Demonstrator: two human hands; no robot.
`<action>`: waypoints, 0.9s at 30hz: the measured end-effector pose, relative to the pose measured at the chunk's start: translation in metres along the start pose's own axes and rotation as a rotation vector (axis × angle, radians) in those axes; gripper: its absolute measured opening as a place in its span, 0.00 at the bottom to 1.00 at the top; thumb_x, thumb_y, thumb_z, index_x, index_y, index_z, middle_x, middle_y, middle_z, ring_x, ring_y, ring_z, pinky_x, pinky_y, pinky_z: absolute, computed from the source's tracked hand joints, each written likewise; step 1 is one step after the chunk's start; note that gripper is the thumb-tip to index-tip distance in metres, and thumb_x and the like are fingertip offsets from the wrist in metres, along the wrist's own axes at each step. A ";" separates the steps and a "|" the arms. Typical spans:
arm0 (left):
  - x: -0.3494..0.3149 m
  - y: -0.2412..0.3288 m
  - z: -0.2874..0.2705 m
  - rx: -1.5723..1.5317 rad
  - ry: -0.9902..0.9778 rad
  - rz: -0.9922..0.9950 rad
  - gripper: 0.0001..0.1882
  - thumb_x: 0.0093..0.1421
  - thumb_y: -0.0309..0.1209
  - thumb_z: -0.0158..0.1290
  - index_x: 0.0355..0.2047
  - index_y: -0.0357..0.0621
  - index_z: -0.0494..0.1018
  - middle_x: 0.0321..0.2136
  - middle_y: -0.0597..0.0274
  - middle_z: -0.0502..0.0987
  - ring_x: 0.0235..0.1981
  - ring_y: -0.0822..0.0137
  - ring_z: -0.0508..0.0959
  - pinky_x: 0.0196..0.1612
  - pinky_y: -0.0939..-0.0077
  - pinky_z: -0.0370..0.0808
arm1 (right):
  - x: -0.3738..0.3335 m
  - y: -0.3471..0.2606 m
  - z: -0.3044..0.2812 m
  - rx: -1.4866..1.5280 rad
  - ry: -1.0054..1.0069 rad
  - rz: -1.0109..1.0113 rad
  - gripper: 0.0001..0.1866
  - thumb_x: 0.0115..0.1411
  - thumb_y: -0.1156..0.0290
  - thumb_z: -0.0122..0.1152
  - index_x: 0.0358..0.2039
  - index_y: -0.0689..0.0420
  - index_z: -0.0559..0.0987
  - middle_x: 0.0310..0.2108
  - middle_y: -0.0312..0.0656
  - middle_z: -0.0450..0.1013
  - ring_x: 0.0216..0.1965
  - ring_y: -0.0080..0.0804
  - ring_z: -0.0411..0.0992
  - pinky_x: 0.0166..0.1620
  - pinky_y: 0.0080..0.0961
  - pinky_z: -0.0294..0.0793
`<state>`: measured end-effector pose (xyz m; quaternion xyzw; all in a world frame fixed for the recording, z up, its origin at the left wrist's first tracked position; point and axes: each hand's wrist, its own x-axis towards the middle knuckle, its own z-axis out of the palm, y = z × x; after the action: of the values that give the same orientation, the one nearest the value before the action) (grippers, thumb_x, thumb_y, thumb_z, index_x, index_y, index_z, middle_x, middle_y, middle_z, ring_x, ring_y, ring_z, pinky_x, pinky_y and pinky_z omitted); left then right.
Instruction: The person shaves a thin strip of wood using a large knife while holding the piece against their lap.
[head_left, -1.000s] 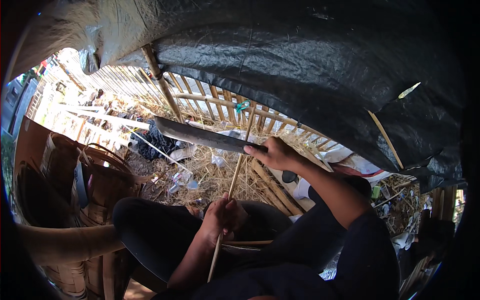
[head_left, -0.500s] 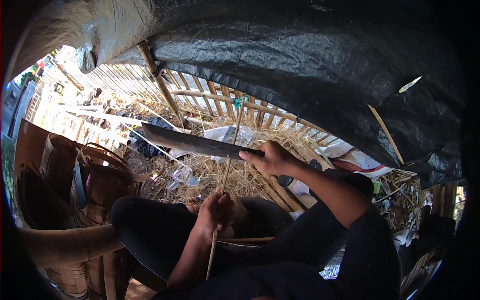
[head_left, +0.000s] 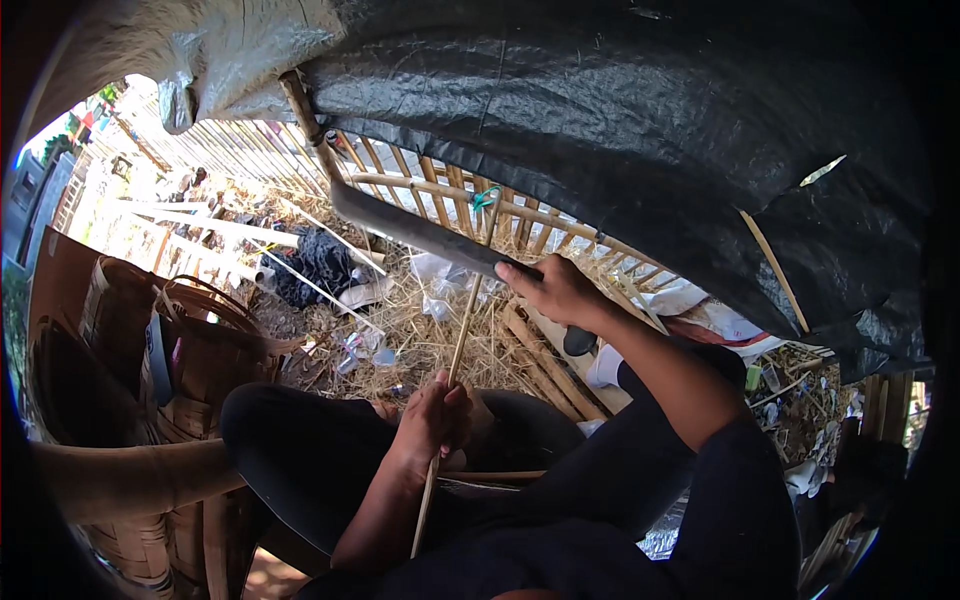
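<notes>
My left hand (head_left: 437, 418) is closed around a thin bamboo strip (head_left: 468, 322), which runs from my lap up and away toward the fence. In my right hand (head_left: 553, 290) is a machete (head_left: 415, 230) with a long dark blade. My thumb lies along the blade's base, and the dark handle end shows below my fist. The blade points to the far left and crosses the upper part of the strip; whether its edge touches the strip, I cannot tell. Both hands are above my crossed legs.
Woven bamboo baskets (head_left: 205, 375) stand at the left, beside a thick bamboo pole (head_left: 140, 482). Black plastic sheeting (head_left: 620, 130) hangs low overhead. Straw and shavings (head_left: 420, 345) cover the ground, with split bamboo pieces (head_left: 550, 365). A slatted bamboo fence (head_left: 420, 190) stands beyond.
The machete has moved up along the strip, away from my left hand, and its tip has risen. My left hand keeps its hold in nearly the same place.
</notes>
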<state>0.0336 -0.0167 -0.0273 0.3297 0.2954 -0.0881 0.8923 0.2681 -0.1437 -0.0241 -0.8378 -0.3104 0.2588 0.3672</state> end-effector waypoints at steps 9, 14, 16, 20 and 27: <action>-0.005 0.003 0.006 0.017 0.012 0.022 0.22 0.70 0.48 0.37 0.21 0.52 0.59 0.13 0.74 0.55 0.07 0.78 0.54 0.09 0.83 0.51 | -0.017 -0.018 0.006 0.166 -0.041 0.073 0.34 0.64 0.41 0.49 0.14 0.59 0.69 0.06 0.33 0.61 0.07 0.23 0.63 0.13 0.25 0.63; 0.004 0.004 0.000 -0.027 0.007 0.009 0.21 0.70 0.48 0.37 0.22 0.53 0.59 0.13 0.74 0.55 0.08 0.78 0.54 0.09 0.83 0.51 | -0.030 -0.016 0.021 0.209 -0.282 0.153 0.35 0.61 0.38 0.52 0.16 0.60 0.72 0.09 0.37 0.64 0.09 0.23 0.63 0.15 0.26 0.63; 0.007 0.002 0.000 -0.100 0.021 -0.016 0.21 0.70 0.48 0.36 0.22 0.53 0.59 0.14 0.74 0.55 0.08 0.78 0.54 0.09 0.84 0.51 | -0.032 -0.012 0.031 0.036 -0.177 -0.116 0.35 0.59 0.37 0.54 0.21 0.63 0.78 0.10 0.38 0.66 0.12 0.25 0.64 0.20 0.30 0.65; 0.002 -0.002 -0.003 -0.003 0.018 -0.012 0.20 0.70 0.49 0.38 0.23 0.54 0.60 0.14 0.75 0.56 0.09 0.78 0.54 0.09 0.83 0.51 | -0.003 -0.010 0.007 -0.025 -0.015 -0.020 0.37 0.58 0.36 0.54 0.12 0.61 0.74 0.08 0.35 0.64 0.11 0.23 0.65 0.18 0.29 0.64; -0.004 0.002 -0.003 0.057 0.042 0.019 0.21 0.70 0.50 0.37 0.23 0.53 0.60 0.14 0.74 0.57 0.08 0.78 0.56 0.10 0.83 0.52 | -0.013 -0.024 0.010 0.059 -0.031 0.035 0.35 0.61 0.39 0.51 0.14 0.59 0.74 0.07 0.37 0.65 0.12 0.26 0.67 0.19 0.31 0.65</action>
<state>0.0297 -0.0137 -0.0260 0.3597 0.3082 -0.0810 0.8770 0.2449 -0.1353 -0.0085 -0.8277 -0.2935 0.2870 0.3827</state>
